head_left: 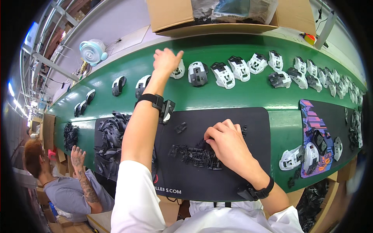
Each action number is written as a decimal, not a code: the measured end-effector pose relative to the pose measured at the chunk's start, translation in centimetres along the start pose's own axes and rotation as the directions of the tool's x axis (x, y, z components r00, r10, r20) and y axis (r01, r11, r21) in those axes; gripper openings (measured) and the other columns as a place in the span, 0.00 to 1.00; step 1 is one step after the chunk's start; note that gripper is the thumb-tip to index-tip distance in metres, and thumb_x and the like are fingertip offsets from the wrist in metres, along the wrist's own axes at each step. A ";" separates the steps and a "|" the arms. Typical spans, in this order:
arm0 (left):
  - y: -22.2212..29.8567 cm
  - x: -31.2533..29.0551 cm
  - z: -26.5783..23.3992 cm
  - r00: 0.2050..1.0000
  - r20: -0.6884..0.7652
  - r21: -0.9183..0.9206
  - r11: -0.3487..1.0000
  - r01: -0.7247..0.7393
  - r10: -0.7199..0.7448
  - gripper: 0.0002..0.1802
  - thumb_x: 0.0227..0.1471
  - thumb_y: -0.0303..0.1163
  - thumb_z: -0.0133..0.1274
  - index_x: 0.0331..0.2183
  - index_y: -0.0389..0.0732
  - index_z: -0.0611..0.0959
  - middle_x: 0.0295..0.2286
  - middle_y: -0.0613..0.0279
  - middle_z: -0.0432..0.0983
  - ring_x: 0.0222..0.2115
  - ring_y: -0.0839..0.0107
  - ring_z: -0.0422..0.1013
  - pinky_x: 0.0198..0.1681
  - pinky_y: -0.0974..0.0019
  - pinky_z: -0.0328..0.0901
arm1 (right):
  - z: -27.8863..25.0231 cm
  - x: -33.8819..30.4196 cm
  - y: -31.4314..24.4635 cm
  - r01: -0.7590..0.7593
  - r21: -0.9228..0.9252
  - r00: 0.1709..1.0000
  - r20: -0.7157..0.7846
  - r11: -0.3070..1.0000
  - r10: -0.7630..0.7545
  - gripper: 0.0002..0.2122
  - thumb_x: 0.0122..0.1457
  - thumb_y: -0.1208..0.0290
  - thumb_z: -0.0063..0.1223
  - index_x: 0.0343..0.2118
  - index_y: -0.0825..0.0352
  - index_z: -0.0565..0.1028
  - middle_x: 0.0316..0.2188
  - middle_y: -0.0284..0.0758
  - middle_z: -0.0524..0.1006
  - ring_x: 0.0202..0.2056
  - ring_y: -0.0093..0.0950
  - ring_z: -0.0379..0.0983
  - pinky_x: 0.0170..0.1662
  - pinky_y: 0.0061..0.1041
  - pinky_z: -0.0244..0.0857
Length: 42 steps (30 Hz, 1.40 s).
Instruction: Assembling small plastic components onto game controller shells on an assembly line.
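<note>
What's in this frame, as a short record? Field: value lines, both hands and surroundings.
left hand: extended over the far side, fingers spread, near a white shell; contact unclear
right hand: fingers curled at the small black parts; grip hidden
surface: green table with a black mat under the small parts
left of mat centre: heap of black curved pieces
far side: cardboard box; light-blue fan farther left
nearby: co-worker at left, one hand raised

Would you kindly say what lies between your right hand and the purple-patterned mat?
In the head view: small black parts beside the hand, black mat, then green tabletop bearing a white shell.
</note>
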<state>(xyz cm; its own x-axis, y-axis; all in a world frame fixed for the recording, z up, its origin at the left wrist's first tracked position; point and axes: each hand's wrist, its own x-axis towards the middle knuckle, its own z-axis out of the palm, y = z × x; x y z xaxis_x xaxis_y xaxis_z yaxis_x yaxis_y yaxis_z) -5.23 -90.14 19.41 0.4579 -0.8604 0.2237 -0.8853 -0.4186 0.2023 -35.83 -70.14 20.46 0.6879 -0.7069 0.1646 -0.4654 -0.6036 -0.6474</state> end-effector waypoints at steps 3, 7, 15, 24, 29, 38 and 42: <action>-0.3 0.1 -0.5 0.966 0.258 -0.011 1.000 0.005 -0.002 0.41 0.44 0.55 0.65 0.45 0.26 0.81 0.57 0.29 0.59 0.53 0.39 0.67 0.52 0.46 0.69 | -0.6 0.0 0.0 -0.024 0.062 0.999 -0.021 0.998 0.025 0.05 0.57 0.77 0.58 0.36 0.64 0.78 0.36 0.34 0.73 0.43 0.35 0.68 0.47 0.36 0.60; -3.1 1.5 -1.5 0.952 0.286 -0.071 0.988 0.135 -0.109 0.39 0.40 0.51 0.66 0.47 0.29 0.82 0.51 0.32 0.71 0.53 0.44 0.69 0.53 0.54 0.70 | -0.6 -0.1 -0.4 0.039 0.134 0.996 -0.091 0.990 -0.027 0.04 0.59 0.79 0.56 0.36 0.67 0.76 0.36 0.37 0.73 0.41 0.37 0.71 0.46 0.35 0.65; -2.0 -13.5 -14.1 0.914 0.301 -0.952 0.143 0.271 0.272 0.34 0.52 0.35 0.63 0.54 0.27 0.70 0.40 0.49 0.78 0.37 0.65 0.78 0.39 0.64 0.73 | -3.5 -1.5 0.1 -0.134 0.644 0.974 -0.054 0.753 0.220 0.04 0.66 0.80 0.47 0.41 0.72 0.72 0.32 0.35 0.77 0.28 0.22 0.77 0.31 0.21 0.68; 2.3 -34.2 -11.5 0.936 0.323 -0.800 -0.490 0.348 0.137 0.35 0.50 0.42 0.65 0.53 0.42 0.66 0.30 0.52 0.76 0.32 0.62 0.75 0.43 0.46 0.73 | -4.5 -5.1 -0.3 -0.094 0.992 0.960 0.067 0.088 0.271 0.07 0.70 0.73 0.45 0.46 0.69 0.70 0.38 0.35 0.75 0.37 0.27 0.79 0.34 0.21 0.70; 2.8 -35.9 -9.8 0.883 0.289 -0.320 -0.832 0.453 0.370 0.29 0.59 0.49 0.50 0.53 0.39 0.71 0.39 0.48 0.77 0.44 0.52 0.73 0.52 0.32 0.68 | -5.0 -7.0 1.3 -0.112 0.991 0.971 0.095 0.070 0.219 0.08 0.71 0.69 0.43 0.45 0.68 0.69 0.37 0.35 0.75 0.37 0.30 0.78 0.35 0.25 0.71; 3.4 -35.7 -9.5 0.909 0.199 -0.470 -0.778 0.417 0.367 0.33 0.61 0.43 0.45 0.63 0.43 0.59 0.58 0.34 0.62 0.47 0.42 0.73 0.47 0.46 0.72 | -5.8 -7.6 -0.1 -0.071 0.973 0.954 0.002 0.221 0.299 0.09 0.60 0.81 0.54 0.43 0.69 0.72 0.40 0.34 0.74 0.40 0.24 0.75 0.41 0.23 0.72; 3.6 -35.1 -10.7 0.886 0.267 -0.671 -0.586 0.453 0.379 0.40 0.60 0.45 0.44 0.68 0.41 0.52 0.51 0.44 0.69 0.39 0.56 0.76 0.42 0.53 0.72 | -8.2 -7.6 -2.8 -0.060 0.898 0.969 -0.052 0.435 0.243 0.11 0.58 0.86 0.55 0.43 0.71 0.74 0.41 0.35 0.75 0.40 0.22 0.75 0.42 0.20 0.72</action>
<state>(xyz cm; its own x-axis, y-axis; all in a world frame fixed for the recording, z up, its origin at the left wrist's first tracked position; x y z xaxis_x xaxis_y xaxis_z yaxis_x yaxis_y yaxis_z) -23.63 -58.36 22.48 0.0487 -0.9986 0.0207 0.7807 0.0510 0.6229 -44.29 -66.12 27.10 0.5242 -0.8506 0.0413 0.2562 0.1112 -0.9602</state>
